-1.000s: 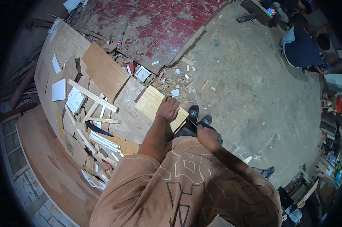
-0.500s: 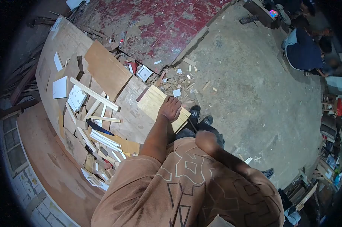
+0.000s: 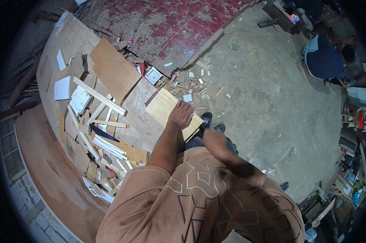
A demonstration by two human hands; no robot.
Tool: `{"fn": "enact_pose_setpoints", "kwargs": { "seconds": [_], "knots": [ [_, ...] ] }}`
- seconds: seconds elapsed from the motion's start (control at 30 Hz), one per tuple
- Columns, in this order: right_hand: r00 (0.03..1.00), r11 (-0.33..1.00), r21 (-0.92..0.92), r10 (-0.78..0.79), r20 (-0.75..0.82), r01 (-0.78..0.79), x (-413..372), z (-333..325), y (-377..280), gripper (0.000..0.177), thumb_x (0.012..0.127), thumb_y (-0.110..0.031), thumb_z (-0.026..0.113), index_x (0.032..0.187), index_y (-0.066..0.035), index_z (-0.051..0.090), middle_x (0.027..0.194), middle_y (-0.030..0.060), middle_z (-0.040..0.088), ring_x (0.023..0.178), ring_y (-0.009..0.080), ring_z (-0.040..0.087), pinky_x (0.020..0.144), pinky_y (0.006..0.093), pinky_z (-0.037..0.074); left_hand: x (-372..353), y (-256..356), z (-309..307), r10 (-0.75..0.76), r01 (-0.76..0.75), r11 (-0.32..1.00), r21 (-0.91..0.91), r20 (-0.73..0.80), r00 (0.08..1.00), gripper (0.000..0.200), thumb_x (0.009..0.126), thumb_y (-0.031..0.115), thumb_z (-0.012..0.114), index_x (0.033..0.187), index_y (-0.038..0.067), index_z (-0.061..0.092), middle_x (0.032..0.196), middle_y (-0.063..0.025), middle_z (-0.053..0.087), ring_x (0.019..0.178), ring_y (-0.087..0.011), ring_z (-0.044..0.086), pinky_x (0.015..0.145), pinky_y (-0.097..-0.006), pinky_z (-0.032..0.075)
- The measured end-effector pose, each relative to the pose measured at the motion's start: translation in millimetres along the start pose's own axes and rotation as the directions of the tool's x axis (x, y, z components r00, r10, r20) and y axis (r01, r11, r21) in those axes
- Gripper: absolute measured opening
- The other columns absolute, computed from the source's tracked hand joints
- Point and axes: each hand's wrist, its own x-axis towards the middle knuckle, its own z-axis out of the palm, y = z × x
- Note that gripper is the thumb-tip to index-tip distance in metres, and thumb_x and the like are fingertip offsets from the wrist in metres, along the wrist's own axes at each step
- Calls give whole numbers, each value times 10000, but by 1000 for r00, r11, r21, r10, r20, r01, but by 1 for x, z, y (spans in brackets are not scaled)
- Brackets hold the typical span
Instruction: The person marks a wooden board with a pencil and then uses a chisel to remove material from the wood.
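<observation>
A pale yellow wooden board (image 3: 162, 107) lies at the edge of the large plywood work surface, in the middle of the head view. My left hand (image 3: 182, 114) presses on its near right part with the fingers curled and close together. Just right of the board's corner is my right hand (image 3: 214, 139), closed and slightly blurred. It grips a thin dark tool, mostly hidden, whose narrow end meets the board's edge. More board layers show beneath the top one.
Left on the plywood (image 3: 144, 129) lie wood strips (image 3: 100, 96), white pieces, a brown panel (image 3: 114, 71) and a blue-black handled object (image 3: 104, 133). Offcuts litter the concrete floor (image 3: 264, 93). A person in dark clothes (image 3: 324, 58) bends at upper right; wood scraps line the far right.
My right hand has moved up and left, nearer the board's corner, so less of the dark tool shows. My left hand still rests on the board. The view has shifted slightly.
</observation>
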Motion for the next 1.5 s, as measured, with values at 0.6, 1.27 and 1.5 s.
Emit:
{"fn": "enact_pose_setpoints", "kwargs": {
  "seconds": [0.6,1.27,1.5],
  "knots": [
    [1000,999,-17,-28,13,28,43,25,-13,276,867,-136,488,935,-26,731,975,219,700,894,366,699,732,456,563,-2,1,5,-19,19,1000,0,43,999,320,883,281,510,1094,45,562,1089,-162,544,1112,-333,481,1072,-504,286],
    [998,1000,-23,1,69,1,-22,-2,8,289,894,-147,471,995,-15,707,1000,218,698,938,374,690,787,462,556,-3,-2,4,8,-8,1000,-10,-33,999,257,877,258,509,1027,56,558,1036,-158,562,1083,-318,495,1054,-478,294],
    [988,995,-15,98,121,-97,15,10,-8,273,880,-145,517,1026,-32,718,1018,201,701,945,353,695,794,441,559,-4,-3,8,12,-12,1000,15,-18,1000,252,902,282,504,1049,82,545,1059,-147,550,1094,-310,500,1074,-492,273]
  ]
}}
